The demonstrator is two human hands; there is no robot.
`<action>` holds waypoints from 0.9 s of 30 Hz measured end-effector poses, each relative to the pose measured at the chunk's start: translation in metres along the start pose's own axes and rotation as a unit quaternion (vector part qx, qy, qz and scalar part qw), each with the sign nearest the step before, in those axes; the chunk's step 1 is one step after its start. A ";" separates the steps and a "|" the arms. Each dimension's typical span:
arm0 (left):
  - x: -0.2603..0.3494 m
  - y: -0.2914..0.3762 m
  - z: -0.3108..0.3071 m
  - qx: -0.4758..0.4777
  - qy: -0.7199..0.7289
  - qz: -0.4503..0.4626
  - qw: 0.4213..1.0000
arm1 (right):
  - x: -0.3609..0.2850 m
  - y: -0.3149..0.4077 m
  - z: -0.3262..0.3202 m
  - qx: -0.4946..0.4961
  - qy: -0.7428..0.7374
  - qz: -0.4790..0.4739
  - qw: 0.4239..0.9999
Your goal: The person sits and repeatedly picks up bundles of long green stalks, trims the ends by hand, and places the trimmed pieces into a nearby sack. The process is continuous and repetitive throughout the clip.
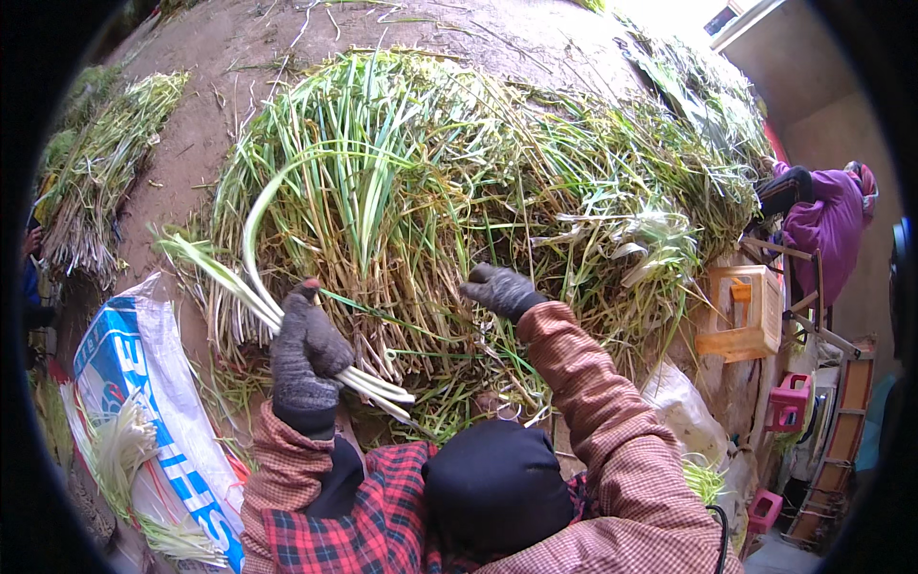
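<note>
My left hand (308, 351), in a dark grey knitted glove, is closed around a few pale green-white stalks (376, 391). Their cut-looking ends stick out below the fist, and their leafy tops rise above it, one bending over in an arc. A red-tipped finger or thumb shows at the top of that glove. My right hand (498, 290), gloved alike, is over the lower part of a large heap of long leafy stalks (344, 179). Its fingers are bent towards the left; whether they pinch a stalk is not visible. Brown, withered stems mix with green leaves in the heap.
A printed woven sack (154, 402) lies at left with bundled pale stalks (129, 438) on it. Another stalk heap (115, 172) is beyond. On the right are an orange plastic crate (739, 312), pink stools (789, 402), a ladder-like frame (835, 445) and a seated person in purple (821, 222).
</note>
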State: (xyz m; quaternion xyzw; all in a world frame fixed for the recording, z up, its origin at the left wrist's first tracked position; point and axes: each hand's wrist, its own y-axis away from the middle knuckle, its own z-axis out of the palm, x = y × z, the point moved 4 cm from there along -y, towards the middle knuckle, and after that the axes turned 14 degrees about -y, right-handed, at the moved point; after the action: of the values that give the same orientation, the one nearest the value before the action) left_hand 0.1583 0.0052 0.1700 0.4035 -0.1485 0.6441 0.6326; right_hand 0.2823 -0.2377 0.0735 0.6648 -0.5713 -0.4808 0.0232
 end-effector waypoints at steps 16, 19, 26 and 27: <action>-0.026 -0.008 -0.024 0.026 0.032 -0.110 0.993 | 0.201 0.129 -0.123 0.382 -0.408 -0.052 0.827; -0.018 -0.003 -0.017 -0.012 0.004 -0.096 0.995 | 0.079 0.104 -0.055 0.260 -0.462 -0.007 0.848; -0.021 0.005 -0.003 -0.022 -0.073 -0.167 0.983 | -0.058 0.070 0.055 -0.135 -0.426 -0.116 0.887; -0.027 0.005 -0.003 -0.028 -0.080 -0.184 0.979 | -0.062 0.070 0.062 -0.166 -0.376 -0.130 0.902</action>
State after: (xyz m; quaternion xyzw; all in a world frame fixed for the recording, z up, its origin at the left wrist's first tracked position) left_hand 0.1497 -0.0123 0.1510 0.4561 -0.1402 0.4780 0.7375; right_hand 0.1970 -0.1817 0.1185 0.4899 -0.3579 -0.7814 -0.1460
